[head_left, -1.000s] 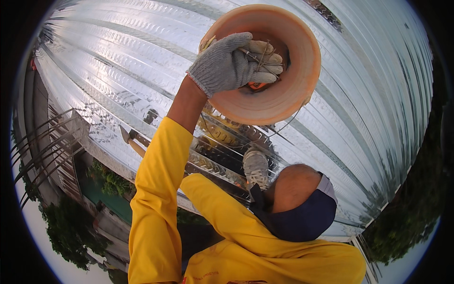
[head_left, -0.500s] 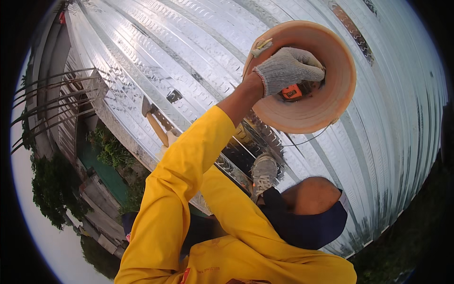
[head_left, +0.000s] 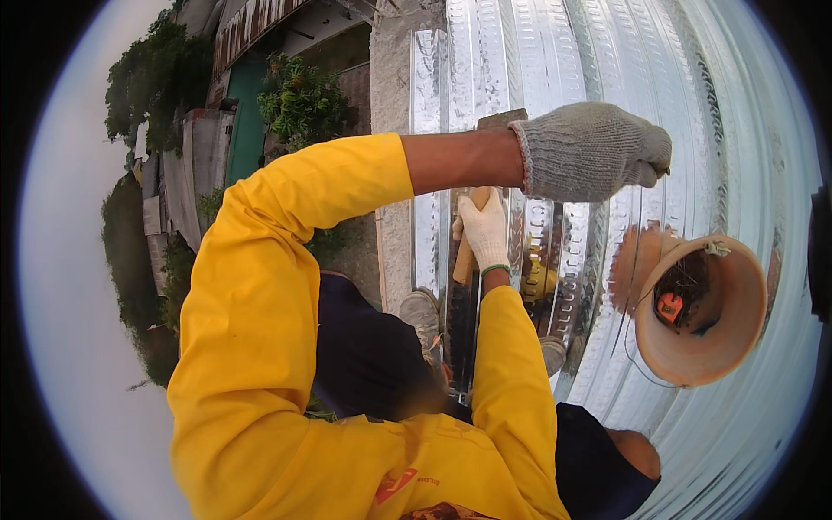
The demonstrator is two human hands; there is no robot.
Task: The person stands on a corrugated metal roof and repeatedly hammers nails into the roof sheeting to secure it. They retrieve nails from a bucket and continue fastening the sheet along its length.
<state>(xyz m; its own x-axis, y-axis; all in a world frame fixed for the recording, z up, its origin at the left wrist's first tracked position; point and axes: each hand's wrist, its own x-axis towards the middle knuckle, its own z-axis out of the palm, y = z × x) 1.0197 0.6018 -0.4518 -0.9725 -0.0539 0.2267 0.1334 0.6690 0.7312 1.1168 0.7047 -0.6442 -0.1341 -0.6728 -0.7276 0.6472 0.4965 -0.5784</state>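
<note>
My left hand point(head_left: 598, 152), in a grey knit glove, is closed and held above the metal sheets. A small dark tip shows at its fingers; the rest of what it grips is hidden. Below that forearm, my right hand point(head_left: 487, 230), in a white glove, is wrapped round the wooden handle of a hammer point(head_left: 464, 260). The hammer's dark head point(head_left: 501, 120) shows partly beyond my left wrist. To the right stands an orange-brown bucket point(head_left: 737, 338) with a wire handle. Inside it lie an orange tape measure point(head_left: 670, 306) and dark small pieces that I cannot make out.
Ribbed, shiny metal sheets point(head_left: 555, 52) spread beneath me, with a rough concrete edge point(head_left: 392, 173) along their left. Past that edge is a drop toward a green plant point(head_left: 303, 100) and lower roofs. My shoes point(head_left: 422, 321) rest near the edge.
My left hand has come out of the bucket, closed, and now hangs over the sheets near the hammer. The view has turned toward the edge, so the bucket appears farther right and lower.
</note>
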